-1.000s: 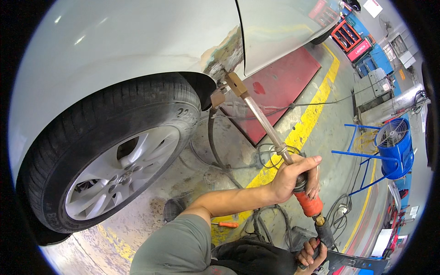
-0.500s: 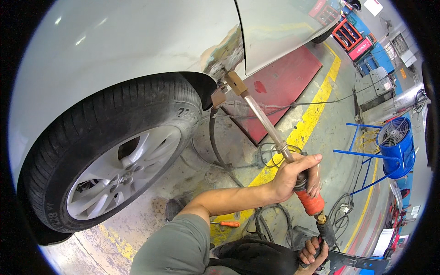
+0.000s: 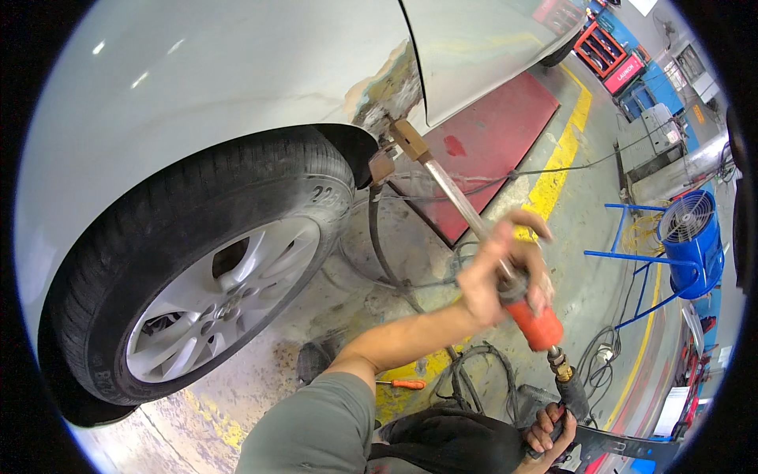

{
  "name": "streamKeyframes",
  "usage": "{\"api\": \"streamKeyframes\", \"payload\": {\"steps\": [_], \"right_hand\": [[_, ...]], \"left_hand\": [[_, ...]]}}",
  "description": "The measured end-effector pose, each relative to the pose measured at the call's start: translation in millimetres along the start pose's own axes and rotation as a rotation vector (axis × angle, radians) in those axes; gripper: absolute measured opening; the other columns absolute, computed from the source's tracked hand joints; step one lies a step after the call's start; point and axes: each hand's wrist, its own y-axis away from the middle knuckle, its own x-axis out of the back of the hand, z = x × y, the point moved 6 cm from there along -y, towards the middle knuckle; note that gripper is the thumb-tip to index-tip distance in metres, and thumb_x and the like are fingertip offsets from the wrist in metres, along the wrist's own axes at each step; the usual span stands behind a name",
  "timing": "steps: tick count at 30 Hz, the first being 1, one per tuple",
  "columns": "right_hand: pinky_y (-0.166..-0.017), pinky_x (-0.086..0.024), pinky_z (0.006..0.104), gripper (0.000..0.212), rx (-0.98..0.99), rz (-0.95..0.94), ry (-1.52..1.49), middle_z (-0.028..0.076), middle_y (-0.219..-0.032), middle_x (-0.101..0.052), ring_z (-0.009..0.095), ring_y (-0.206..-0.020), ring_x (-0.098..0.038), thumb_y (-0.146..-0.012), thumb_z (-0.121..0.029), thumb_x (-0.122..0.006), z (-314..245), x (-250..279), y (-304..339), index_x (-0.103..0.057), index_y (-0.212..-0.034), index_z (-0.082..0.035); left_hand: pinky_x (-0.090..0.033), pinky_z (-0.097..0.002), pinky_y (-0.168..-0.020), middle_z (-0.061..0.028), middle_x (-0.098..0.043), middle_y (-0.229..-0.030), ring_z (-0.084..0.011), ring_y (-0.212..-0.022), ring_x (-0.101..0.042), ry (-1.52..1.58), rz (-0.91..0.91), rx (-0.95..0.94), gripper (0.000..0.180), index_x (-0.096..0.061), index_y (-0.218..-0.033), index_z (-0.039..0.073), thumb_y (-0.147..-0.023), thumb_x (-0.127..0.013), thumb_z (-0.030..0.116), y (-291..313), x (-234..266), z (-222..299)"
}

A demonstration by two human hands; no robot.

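A slide-hammer dent puller (image 3: pixel 456 193) slants from the car body down to the lower right. Its brass-coloured end block (image 3: pixel 410 141) touches the bare, scraped patch (image 3: pixel 391 91) behind the wheel arch. My left hand (image 3: pixel 505 272), smeared by motion, is closed round the upper part of the sliding weight (image 3: pixel 534 325), whose lower end is orange-red. Below that weight, a short piece of rod shows above a brass fitting. My right hand (image 3: pixel 546 430) grips the dark handle at the tool's bottom end. Beside the end block, a second brass-coloured clamp (image 3: pixel 381 166) with a thick black cable sits by the panel edge.
The car's wheel (image 3: pixel 213 276) stands to the left. A red panel (image 3: pixel 482 146) lies under the car's side. Black cables (image 3: pixel 474 379) coil on the floor near an orange-handled screwdriver (image 3: pixel 407 384). A blue fan (image 3: pixel 688 237) on a frame stands at the right.
My left hand has slid up the tool toward the car, bringing the orange-red weight with it. A gap of bare rod has opened above the brass fitting. The view has shifted slightly.
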Motion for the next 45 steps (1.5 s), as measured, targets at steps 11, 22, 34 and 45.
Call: {"api": "streamKeyframes", "payload": {"steps": [11, 22, 34, 45], "right_hand": [[-0.041, -0.042, 0.0289, 0.036, 0.015, -0.026, 0.009, 0.01, -0.083, -0.058, 0.013, -0.047, -0.054, -0.108, -0.04, -0.05, 3, -2, 0, -0.05, -0.103, -0.005], [-0.042, -0.045, 0.0294, 0.036, -0.028, -0.039, 0.01, 0.01, -0.082, -0.057, 0.013, -0.047, -0.054, -0.107, -0.041, -0.05, 0, 5, -2, -0.049, -0.104, -0.005], [-0.043, -0.045, 0.0283, 0.035, -0.034, -0.083, -0.043, 0.011, -0.082, -0.058, 0.013, -0.048, -0.056, -0.106, -0.037, -0.052, 3, 3, -5, -0.051, -0.103, -0.002], [-0.043, -0.045, 0.0285, 0.037, -0.035, -0.084, -0.034, 0.011, -0.083, -0.058, 0.013, -0.049, -0.056, -0.106, -0.038, -0.052, 7, 2, -3, -0.052, -0.106, -0.001]], "left_hand": [[-0.053, -0.0373, -0.066, -0.0047, -0.056, -0.07, -0.0191, -0.061, -0.06, -0.104, 0.101, -0.184, 0.035, -0.048, -0.109, 0.009, -0.107, -0.047, 0.043, 0, 10, 12], [-0.054, -0.0346, -0.069, -0.0058, -0.057, -0.068, -0.0163, -0.06, -0.06, 0.099, 0.105, 0.194, 0.024, -0.048, -0.095, 0.01, -0.109, -0.053, 0.028, 23, 0, -45], [-0.054, -0.034, -0.066, -0.0069, -0.058, -0.069, -0.0169, -0.059, -0.061, 0.078, 0.051, 0.188, 0.028, -0.05, -0.095, 0.009, -0.11, -0.05, 0.032, 21, -9, -49], [-0.055, -0.0349, -0.065, -0.007, -0.057, -0.067, -0.0175, -0.059, -0.061, 0.087, 0.076, 0.193, 0.027, -0.049, -0.095, 0.009, -0.11, -0.049, 0.03, 24, -8, -43]]}}
